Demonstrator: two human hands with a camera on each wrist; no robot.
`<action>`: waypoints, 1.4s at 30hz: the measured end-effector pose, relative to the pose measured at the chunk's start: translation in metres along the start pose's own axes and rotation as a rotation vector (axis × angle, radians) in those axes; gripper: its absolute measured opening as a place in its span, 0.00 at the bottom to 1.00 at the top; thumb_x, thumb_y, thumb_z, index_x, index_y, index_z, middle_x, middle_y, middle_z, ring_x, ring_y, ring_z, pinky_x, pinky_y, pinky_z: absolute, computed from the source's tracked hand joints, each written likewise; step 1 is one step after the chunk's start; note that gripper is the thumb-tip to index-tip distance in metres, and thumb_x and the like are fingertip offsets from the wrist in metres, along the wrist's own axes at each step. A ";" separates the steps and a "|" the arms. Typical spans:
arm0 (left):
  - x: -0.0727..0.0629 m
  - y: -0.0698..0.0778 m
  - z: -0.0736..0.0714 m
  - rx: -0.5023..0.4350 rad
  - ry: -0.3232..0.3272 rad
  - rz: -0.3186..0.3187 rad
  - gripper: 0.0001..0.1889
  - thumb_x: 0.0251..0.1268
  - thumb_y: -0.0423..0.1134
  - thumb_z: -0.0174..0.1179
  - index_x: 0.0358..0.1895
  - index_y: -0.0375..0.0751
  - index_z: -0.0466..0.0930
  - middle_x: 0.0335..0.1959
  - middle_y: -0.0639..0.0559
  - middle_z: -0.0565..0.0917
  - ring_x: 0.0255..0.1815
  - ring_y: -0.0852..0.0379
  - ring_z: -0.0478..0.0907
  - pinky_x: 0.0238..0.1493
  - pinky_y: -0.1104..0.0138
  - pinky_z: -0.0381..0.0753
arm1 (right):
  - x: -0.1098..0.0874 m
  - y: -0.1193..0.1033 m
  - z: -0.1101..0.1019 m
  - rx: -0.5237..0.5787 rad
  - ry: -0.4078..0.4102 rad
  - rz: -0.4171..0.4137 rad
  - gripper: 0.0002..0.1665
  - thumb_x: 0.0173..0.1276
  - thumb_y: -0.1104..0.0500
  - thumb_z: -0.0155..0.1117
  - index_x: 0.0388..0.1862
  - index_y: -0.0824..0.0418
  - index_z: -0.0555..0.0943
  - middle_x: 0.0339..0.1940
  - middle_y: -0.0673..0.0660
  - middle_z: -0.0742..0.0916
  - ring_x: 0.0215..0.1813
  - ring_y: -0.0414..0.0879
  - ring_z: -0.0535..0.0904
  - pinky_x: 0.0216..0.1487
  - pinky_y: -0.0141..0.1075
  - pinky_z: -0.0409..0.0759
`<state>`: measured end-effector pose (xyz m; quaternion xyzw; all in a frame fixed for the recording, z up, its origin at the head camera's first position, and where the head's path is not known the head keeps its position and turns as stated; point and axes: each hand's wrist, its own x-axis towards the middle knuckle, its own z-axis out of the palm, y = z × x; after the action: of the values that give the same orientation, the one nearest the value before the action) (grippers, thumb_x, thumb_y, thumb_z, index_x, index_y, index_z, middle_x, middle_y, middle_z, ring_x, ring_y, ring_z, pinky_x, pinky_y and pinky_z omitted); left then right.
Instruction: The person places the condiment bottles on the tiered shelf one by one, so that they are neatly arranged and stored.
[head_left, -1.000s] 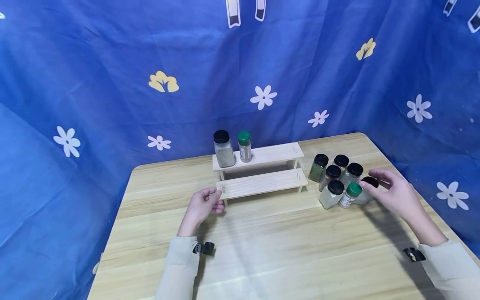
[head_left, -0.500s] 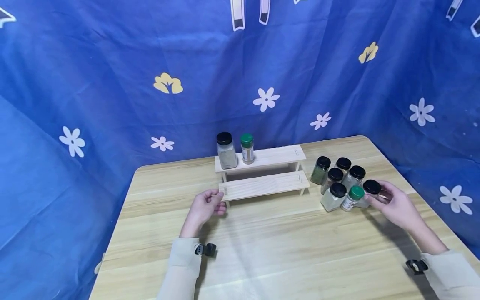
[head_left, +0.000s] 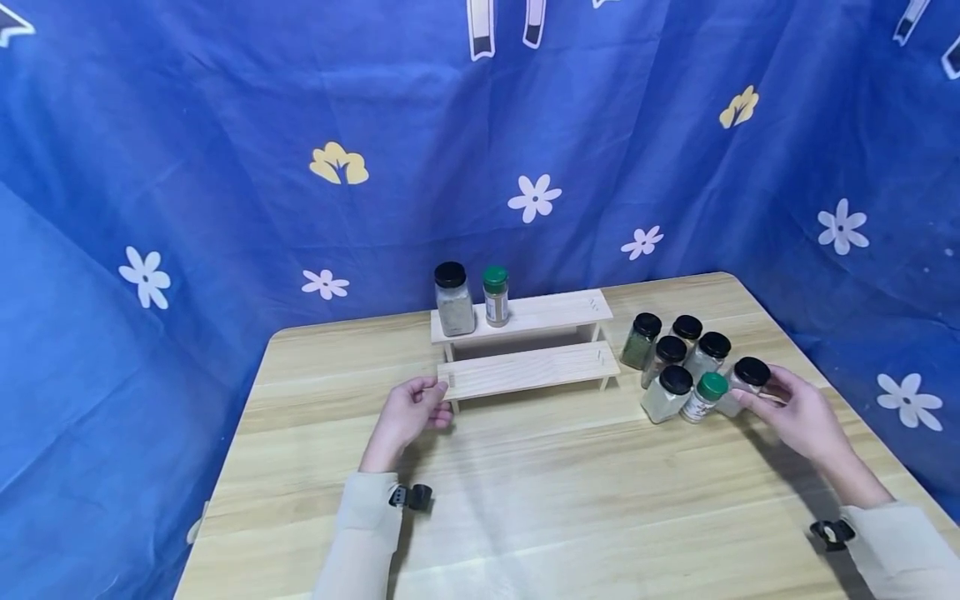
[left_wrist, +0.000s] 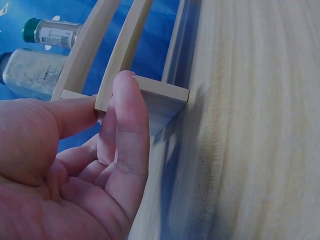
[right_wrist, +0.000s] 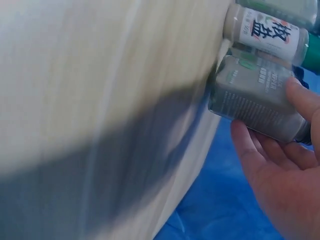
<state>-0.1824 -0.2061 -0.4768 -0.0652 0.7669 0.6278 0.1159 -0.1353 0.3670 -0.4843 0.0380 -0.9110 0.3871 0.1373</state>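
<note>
My left hand [head_left: 408,412] pinches the left end of the lower shelf [head_left: 528,369] of a two-step wooden rack, thumb on top; the left wrist view shows the forefinger at the shelf's edge [left_wrist: 107,85]. At the right, my right hand [head_left: 802,417] holds a black-capped spice jar [right_wrist: 255,97], thumb on one side and fingers on the other. It is the rightmost of a cluster, beside a green-capped shaker [head_left: 699,406]. A large black-capped jar [head_left: 454,310] and another green-capped shaker [head_left: 496,307] stand upright on the upper shelf [head_left: 551,309].
Several black-capped jars, among them one with green contents [head_left: 637,348] and a pale one [head_left: 664,402], stand close together right of the rack. The wooden table [head_left: 555,500] reaches back to a blue patterned curtain [head_left: 420,150], which also hangs along both sides.
My right hand has come down from above the rightmost jar and now has its fingers and thumb around it. That jar has shifted slightly right. My left hand stays on the shelf end.
</note>
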 end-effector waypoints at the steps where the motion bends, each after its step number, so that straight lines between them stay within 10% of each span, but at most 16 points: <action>1: 0.000 0.001 -0.001 -0.002 -0.002 -0.001 0.28 0.82 0.40 0.57 0.72 0.22 0.67 0.39 0.33 0.89 0.30 0.55 0.89 0.41 0.61 0.96 | 0.001 -0.001 -0.002 0.003 0.015 0.004 0.26 0.68 0.60 0.77 0.60 0.72 0.81 0.42 0.40 0.90 0.44 0.10 0.75 0.40 0.07 0.79; 4: 0.000 0.003 -0.003 -0.007 -0.009 -0.004 0.29 0.82 0.40 0.57 0.73 0.21 0.65 0.39 0.33 0.89 0.30 0.56 0.89 0.41 0.62 0.96 | 0.005 -0.005 -0.009 0.018 0.063 0.011 0.26 0.68 0.60 0.77 0.58 0.74 0.81 0.38 0.18 0.78 0.41 0.10 0.76 0.37 0.09 0.80; 19: -0.002 0.006 -0.007 -0.002 -0.004 0.000 0.28 0.82 0.39 0.57 0.74 0.21 0.65 0.40 0.32 0.89 0.29 0.57 0.89 0.40 0.64 0.96 | 0.041 -0.058 -0.042 0.006 0.218 0.011 0.26 0.66 0.60 0.79 0.59 0.69 0.82 0.36 0.16 0.78 0.38 0.10 0.76 0.41 0.04 0.76; 31: -0.005 0.007 -0.003 -0.004 0.006 -0.004 0.29 0.82 0.39 0.57 0.74 0.21 0.65 0.41 0.29 0.88 0.29 0.56 0.89 0.40 0.63 0.96 | 0.081 -0.112 -0.004 0.161 0.128 -0.105 0.24 0.67 0.64 0.77 0.60 0.69 0.83 0.38 0.23 0.83 0.43 0.16 0.82 0.47 0.10 0.82; 42: -0.004 0.005 0.001 -0.028 -0.001 -0.003 0.30 0.82 0.39 0.57 0.75 0.20 0.63 0.40 0.30 0.88 0.29 0.56 0.89 0.41 0.61 0.97 | 0.117 -0.174 0.064 0.269 -0.060 -0.192 0.26 0.70 0.61 0.75 0.65 0.67 0.81 0.53 0.69 0.90 0.48 0.23 0.83 0.53 0.15 0.85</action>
<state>-0.1793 -0.2041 -0.4715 -0.0675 0.7577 0.6386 0.1162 -0.2308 0.2043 -0.3735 0.1546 -0.8468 0.4894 0.1401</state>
